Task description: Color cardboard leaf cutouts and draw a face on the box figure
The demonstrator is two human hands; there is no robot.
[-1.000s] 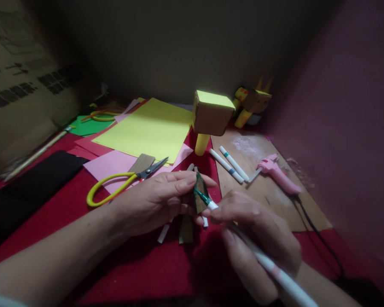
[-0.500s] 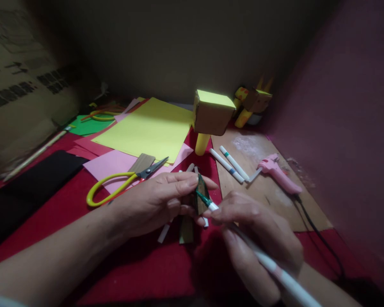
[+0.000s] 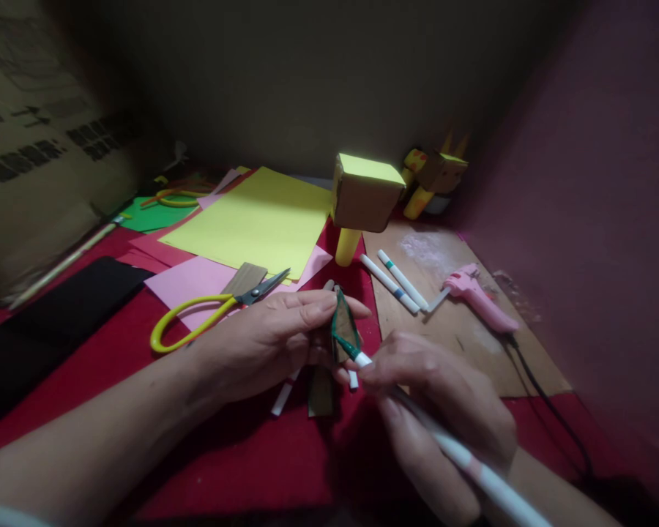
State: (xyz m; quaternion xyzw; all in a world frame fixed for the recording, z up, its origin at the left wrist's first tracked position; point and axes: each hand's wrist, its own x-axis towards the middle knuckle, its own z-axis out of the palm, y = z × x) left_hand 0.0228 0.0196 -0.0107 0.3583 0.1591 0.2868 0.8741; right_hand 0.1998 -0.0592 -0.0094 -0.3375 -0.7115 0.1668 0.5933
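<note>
Between the thumb and fingers of my left hand is a small pointed piece of cardboard, its edges lined in green. My right hand is closed around a white marker, whose green tip touches the lower left part of the cardboard piece. Under my left hand, partly hidden, lie a cardboard strip and some thin white sticks. Yellow-handled scissors rest just beyond my left wrist, their blades pointing to the right.
A cardboard box on a yellow tube stands behind my hands. Two capped markers and a pink glue gun with a cord lie on a wooden board. Yellow paper sheets and a black strip are at left.
The cardboard piece has turned slightly, and more of its brown face and green edge shows. The marker tip has shifted a little down and left. The other things stay put.
</note>
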